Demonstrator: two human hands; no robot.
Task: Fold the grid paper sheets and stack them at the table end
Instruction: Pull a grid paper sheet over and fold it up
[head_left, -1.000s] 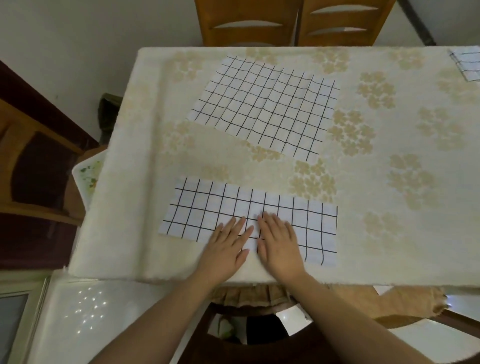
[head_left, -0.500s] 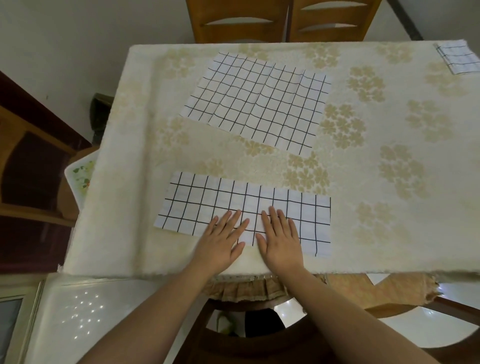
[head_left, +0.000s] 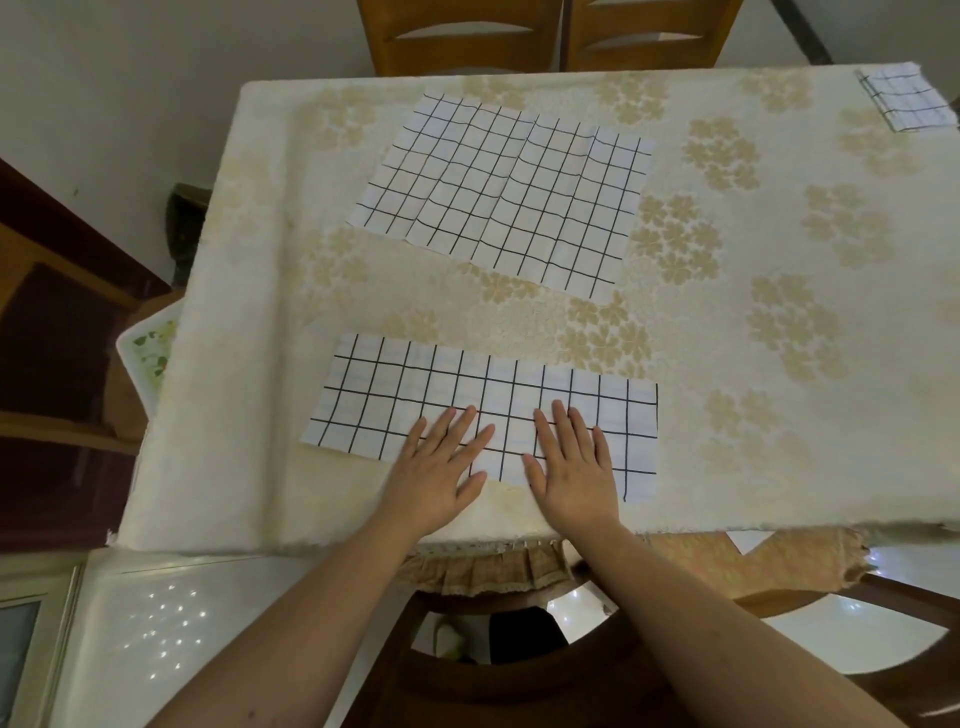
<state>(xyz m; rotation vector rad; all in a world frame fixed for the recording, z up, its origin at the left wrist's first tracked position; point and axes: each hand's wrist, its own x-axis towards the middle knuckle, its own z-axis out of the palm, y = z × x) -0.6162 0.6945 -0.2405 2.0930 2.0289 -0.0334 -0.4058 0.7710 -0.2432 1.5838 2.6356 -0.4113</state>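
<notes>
A grid paper sheet folded in half (head_left: 415, 395) lies as a long strip near the table's front edge. My left hand (head_left: 439, 473) and my right hand (head_left: 571, 467) press flat on its near edge, fingers straight, a small gap between them. A second grid sheet (head_left: 498, 192), unfolded and creased, lies farther back on the table. A small folded grid paper (head_left: 906, 101) sits at the far right corner.
The table carries a cream floral cloth (head_left: 779, 322). Two wooden chairs (head_left: 550, 31) stand behind the far edge. A dark wooden cabinet (head_left: 47, 364) stands to the left, with a white tray (head_left: 148, 358) beside the table's left edge.
Both hands have slid apart along the folded strip's near edge, the left going left and the right going right. The sheets themselves lie where they did.
</notes>
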